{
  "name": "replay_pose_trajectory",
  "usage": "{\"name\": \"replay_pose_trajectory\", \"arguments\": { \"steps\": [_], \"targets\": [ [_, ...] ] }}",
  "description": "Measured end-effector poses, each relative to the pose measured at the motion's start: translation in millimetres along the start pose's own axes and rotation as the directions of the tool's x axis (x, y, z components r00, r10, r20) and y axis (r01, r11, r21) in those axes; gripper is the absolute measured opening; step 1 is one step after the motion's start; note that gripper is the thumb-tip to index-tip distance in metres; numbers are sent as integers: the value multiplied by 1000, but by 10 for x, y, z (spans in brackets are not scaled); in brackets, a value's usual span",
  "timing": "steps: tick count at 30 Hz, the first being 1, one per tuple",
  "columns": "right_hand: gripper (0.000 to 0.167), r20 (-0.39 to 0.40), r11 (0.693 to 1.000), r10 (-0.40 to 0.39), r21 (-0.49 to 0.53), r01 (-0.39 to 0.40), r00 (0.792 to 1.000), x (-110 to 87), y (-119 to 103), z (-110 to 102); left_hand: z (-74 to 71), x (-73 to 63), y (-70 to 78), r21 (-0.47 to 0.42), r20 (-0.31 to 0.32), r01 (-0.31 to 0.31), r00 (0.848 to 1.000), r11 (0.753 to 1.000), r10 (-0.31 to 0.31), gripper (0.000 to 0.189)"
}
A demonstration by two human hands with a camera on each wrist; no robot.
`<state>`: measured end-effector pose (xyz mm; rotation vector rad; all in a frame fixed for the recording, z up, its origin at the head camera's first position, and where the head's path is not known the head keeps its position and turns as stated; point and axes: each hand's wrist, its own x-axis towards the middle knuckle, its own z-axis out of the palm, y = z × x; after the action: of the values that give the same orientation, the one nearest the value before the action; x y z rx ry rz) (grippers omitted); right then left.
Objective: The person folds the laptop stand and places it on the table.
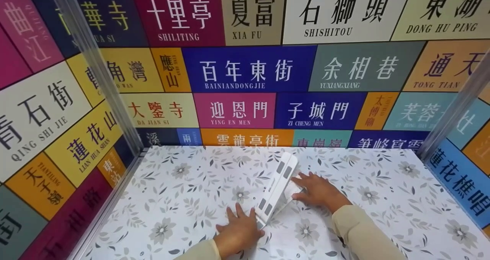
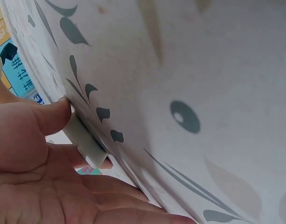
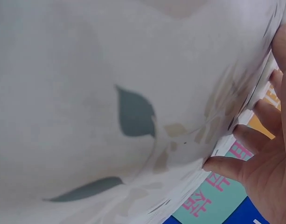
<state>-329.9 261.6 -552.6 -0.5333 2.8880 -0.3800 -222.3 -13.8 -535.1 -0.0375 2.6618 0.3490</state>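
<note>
A white folding stand (image 1: pixel 276 189) with dark grey pads at both ends lies slantwise over the flowered tabletop. A second thin white part spreads from its lower end towards the right. My left hand (image 1: pixel 240 230) holds that lower end between thumb and index finger, its other fingers spread out. In the left wrist view, the stand's white end (image 2: pixel 85 140) shows between thumb and index finger. On the far right side, my right hand (image 1: pixel 314 189) pinches the stand's other part with thumb and index finger. The right fingertips (image 3: pixel 212 163) rest at the tabletop in the right wrist view.
White cloth with grey flowers and leaves covers the tabletop (image 1: pixel 183 198). Coloured panels (image 1: pixel 249 68) with place names stand behind and at both sides. Clear upright posts (image 1: pixel 103 72) rise at the left and right back corners.
</note>
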Motion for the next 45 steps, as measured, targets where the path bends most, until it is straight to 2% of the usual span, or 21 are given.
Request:
{"name": "replay_pose_trajectory", "arguments": {
  "steps": [8, 17, 22, 27, 33, 37, 42, 45],
  "targets": [
    [73, -10, 999, 45, 28, -45, 999, -48, -12, 12, -47, 55, -25, 45, 39, -14, 999, 999, 12, 75],
    [78, 10, 989, 137, 52, -138, 990, -101, -44, 15, -106, 108, -74, 19, 53, -50, 997, 999, 49, 72],
    [79, 2, 991, 127, 30, -127, 992, -136, -66, 6, -166, 154, -103, 6, 64, -59, 996, 998, 58, 71],
    [78, -34, 997, 54, -48, -56, 998, -161, -82, -11, -225, 196, -142, 19, 49, -83, 995, 996, 82, 67],
    [57, -107, 994, -6, -110, -6, 994, -177, -129, -25, -279, 233, -200, 8, 17, -115, 993, 993, 115, 64],
    [49, -152, 995, -1, -103, -15, 988, -191, -147, -19, -323, 337, -268, -33, 23, -126, 992, 991, 127, 62],
    [54, -183, 997, 40, -52, -50, 982, -210, -155, -26, -407, 451, -295, -68, 43, -122, 991, 990, 125, 62],
    [58, -202, 996, 44, -61, -58, 978, -224, -164, -11, -456, 491, -297, -76, 59, -115, 991, 991, 119, 62]
  ]
}}
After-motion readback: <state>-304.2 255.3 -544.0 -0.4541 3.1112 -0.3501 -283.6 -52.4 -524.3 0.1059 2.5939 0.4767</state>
